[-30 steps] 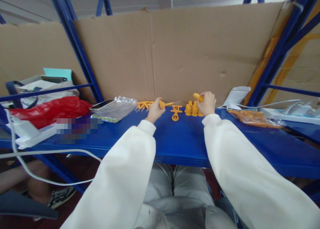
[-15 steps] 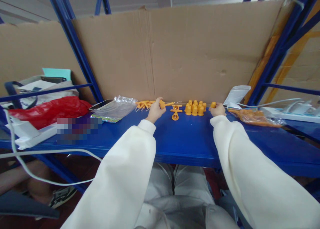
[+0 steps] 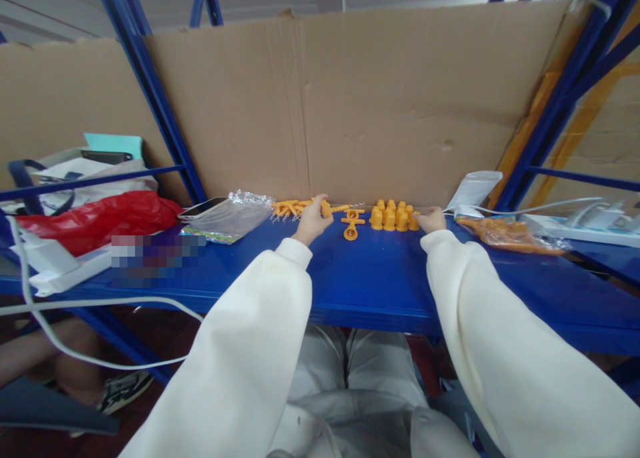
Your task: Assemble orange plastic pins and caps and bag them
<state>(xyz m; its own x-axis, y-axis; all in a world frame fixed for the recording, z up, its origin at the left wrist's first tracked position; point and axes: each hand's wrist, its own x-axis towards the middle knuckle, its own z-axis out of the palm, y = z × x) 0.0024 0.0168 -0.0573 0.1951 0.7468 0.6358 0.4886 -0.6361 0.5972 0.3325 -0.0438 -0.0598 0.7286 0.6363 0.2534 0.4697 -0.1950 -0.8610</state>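
Shifted left since the earlier frame, a yellow cup (image 3: pixel 413 222) now stands at the right end of the clustered cups (image 3: pixel 401 220) on a blue shelf (image 3: pixel 360 278). The right hand's (image 3: pixel 433 220) fingertips, barely parted, meet its edge — whether they grip it cannot be told. The left hand (image 3: pixel 313 223) curves thumb and forefinger, apart, around a yellow piece (image 3: pixel 327 209) — its hold likewise unclear.

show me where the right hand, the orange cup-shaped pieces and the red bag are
Right hand (image 3: pixel 433 221), head view: back of the hand.
Orange cup-shaped pieces (image 3: pixel 389 221), head view: side of one in the front row.
Red bag (image 3: pixel 103 222), head view: middle of its crumpled surface.
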